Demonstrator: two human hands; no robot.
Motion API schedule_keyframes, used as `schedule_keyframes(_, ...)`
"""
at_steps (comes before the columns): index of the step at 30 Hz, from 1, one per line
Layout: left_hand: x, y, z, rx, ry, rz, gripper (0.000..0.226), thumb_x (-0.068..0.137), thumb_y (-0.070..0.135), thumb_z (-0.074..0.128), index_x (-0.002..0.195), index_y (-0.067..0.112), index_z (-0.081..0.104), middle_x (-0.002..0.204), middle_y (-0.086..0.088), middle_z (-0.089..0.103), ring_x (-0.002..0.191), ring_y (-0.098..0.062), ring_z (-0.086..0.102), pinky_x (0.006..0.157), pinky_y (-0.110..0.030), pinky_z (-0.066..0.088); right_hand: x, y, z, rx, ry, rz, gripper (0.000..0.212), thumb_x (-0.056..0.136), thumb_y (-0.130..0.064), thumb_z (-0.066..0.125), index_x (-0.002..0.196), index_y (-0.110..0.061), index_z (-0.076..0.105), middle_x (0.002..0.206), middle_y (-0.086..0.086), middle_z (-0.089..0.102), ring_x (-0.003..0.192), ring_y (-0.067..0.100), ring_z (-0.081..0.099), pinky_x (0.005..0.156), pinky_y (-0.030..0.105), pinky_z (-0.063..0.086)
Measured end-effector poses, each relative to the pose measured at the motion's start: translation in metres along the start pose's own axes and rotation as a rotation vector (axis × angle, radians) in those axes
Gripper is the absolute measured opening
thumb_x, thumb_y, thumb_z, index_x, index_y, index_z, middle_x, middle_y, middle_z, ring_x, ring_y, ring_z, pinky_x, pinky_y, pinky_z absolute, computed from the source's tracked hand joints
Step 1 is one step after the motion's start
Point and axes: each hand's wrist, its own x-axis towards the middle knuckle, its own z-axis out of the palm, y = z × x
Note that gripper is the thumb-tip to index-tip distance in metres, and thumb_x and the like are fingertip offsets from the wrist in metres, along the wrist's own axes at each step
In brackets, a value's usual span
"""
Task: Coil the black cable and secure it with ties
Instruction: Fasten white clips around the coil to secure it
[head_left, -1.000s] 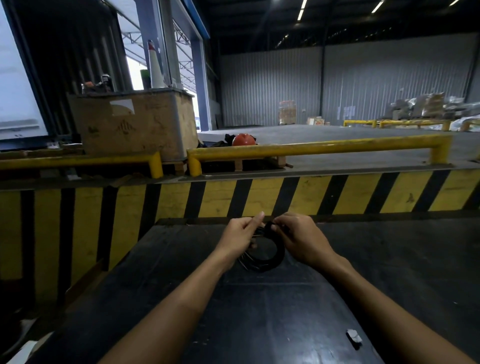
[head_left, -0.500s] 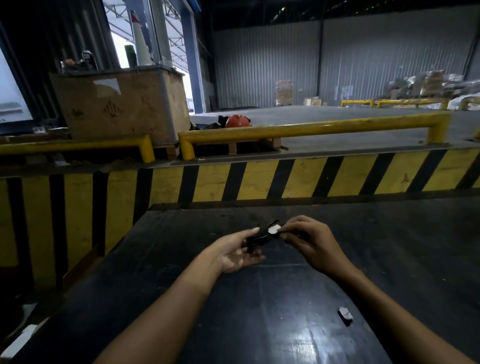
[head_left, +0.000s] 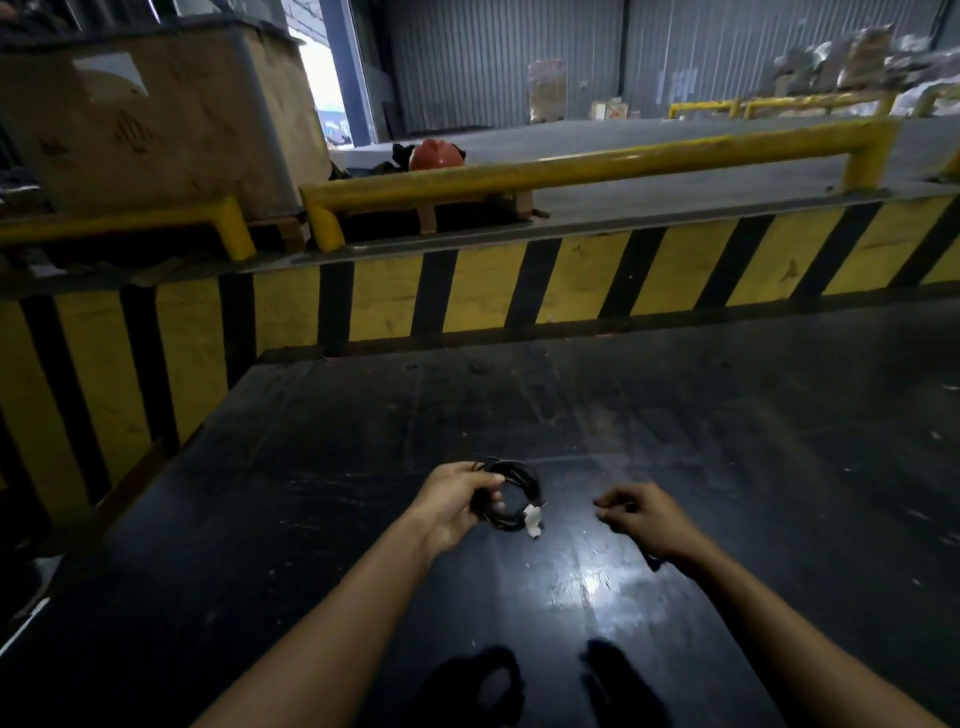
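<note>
The black cable (head_left: 514, 491) is wound into a small round coil held just above the dark table (head_left: 363, 493). My left hand (head_left: 454, 496) grips the coil's left side. A white tie (head_left: 532, 516) wraps the coil's lower right edge. My right hand (head_left: 641, 517) hovers to the right of the coil, apart from it, with fingers loosely curled and nothing visible in them.
A yellow-and-black striped barrier (head_left: 467, 291) stands behind the table's far edge, with yellow rails (head_left: 571, 166) above it. A large cardboard box (head_left: 156, 124) sits at the back left and an orange helmet (head_left: 435, 154) lies behind the rail.
My right hand has let go of the coil and moved away to the right. The left hand keeps hold of the coil, which now hangs flat-on with the white tie showing.
</note>
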Motion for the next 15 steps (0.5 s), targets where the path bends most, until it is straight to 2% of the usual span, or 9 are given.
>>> schedule_keyframes(2, 0.006, -0.013, -0.003, 0.041, 0.044, -0.008, 0.015, 0.083, -0.012, 0.057, 0.086, 0.002, 0.060, 0.073, -0.010, 0.055, 0.048, -0.013, 0.053, 0.051, -0.025, 0.052, 0.010, 0.046, -0.002, -0.094, 0.023, 0.167, 0.018, 0.081, -0.009, 0.069, 0.097, -0.002, 0.071, 0.053, -0.010, 0.063, 0.053, 0.004, 0.059, 0.063, 0.032, 0.052)
schedule_keyframes(3, 0.008, -0.019, -0.005, 0.058, 0.080, -0.019, 0.020, 0.083, -0.013, 0.058, 0.096, 0.002, 0.059, 0.079, -0.011, 0.057, 0.053, -0.015, 0.053, 0.052, -0.026, 0.052, 0.016, 0.069, -0.001, -0.121, 0.027, 0.242, 0.021, 0.079, -0.009, 0.069, 0.098, -0.001, 0.071, 0.056, -0.006, 0.065, 0.057, 0.008, 0.061, 0.065, 0.031, 0.051)
schedule_keyframes(6, 0.016, -0.036, -0.010, 0.069, 0.136, -0.068, 0.041, 0.082, -0.011, 0.062, 0.117, 0.007, 0.053, 0.094, -0.012, 0.058, 0.061, -0.018, 0.053, 0.061, -0.032, 0.053, 0.024, 0.119, 0.006, -0.120, 0.096, 0.414, 0.027, 0.080, -0.020, 0.069, 0.100, -0.001, 0.069, 0.095, 0.018, 0.073, 0.095, 0.031, 0.068, 0.085, 0.036, 0.050)
schedule_keyframes(9, 0.020, -0.048, -0.012, 0.061, 0.122, -0.101, 0.047, 0.081, -0.009, 0.065, 0.121, 0.013, 0.055, 0.095, -0.014, 0.058, 0.059, -0.019, 0.054, 0.057, -0.032, 0.053, 0.030, 0.133, 0.012, -0.156, 0.155, 0.474, 0.041, 0.089, -0.031, 0.060, 0.116, 0.000, 0.059, 0.117, 0.023, 0.065, 0.112, 0.036, 0.059, 0.092, 0.035, 0.043)
schedule_keyframes(11, 0.023, -0.053, -0.012, 0.037, 0.124, -0.107, 0.045, 0.081, -0.008, 0.065, 0.119, 0.014, 0.057, 0.094, -0.014, 0.058, 0.058, -0.018, 0.053, 0.055, -0.029, 0.053, 0.039, 0.137, 0.014, -0.167, 0.154, 0.488, 0.045, 0.090, -0.033, 0.057, 0.120, 0.000, 0.055, 0.123, 0.023, 0.062, 0.116, 0.036, 0.056, 0.090, 0.034, 0.042)
schedule_keyframes(13, 0.027, -0.054, -0.015, 0.011, 0.122, -0.100, 0.041, 0.083, -0.006, 0.064, 0.118, 0.014, 0.060, 0.096, -0.012, 0.058, 0.055, -0.015, 0.053, 0.053, -0.026, 0.052, 0.049, 0.141, 0.014, -0.190, 0.111, 0.483, 0.036, 0.087, -0.039, 0.058, 0.100, -0.006, 0.063, 0.108, 0.021, 0.067, 0.104, 0.035, 0.061, 0.075, 0.032, 0.042)
schedule_keyframes(15, 0.032, -0.053, -0.015, 0.006, 0.125, -0.085, 0.036, 0.085, -0.005, 0.062, 0.116, 0.014, 0.063, 0.092, -0.011, 0.057, 0.051, -0.013, 0.052, 0.050, -0.024, 0.052, 0.058, 0.147, 0.013, -0.193, 0.070, 0.498, 0.034, 0.081, -0.040, 0.059, 0.070, -0.008, 0.060, 0.079, 0.015, 0.066, 0.082, 0.032, 0.065, 0.060, 0.028, 0.038)
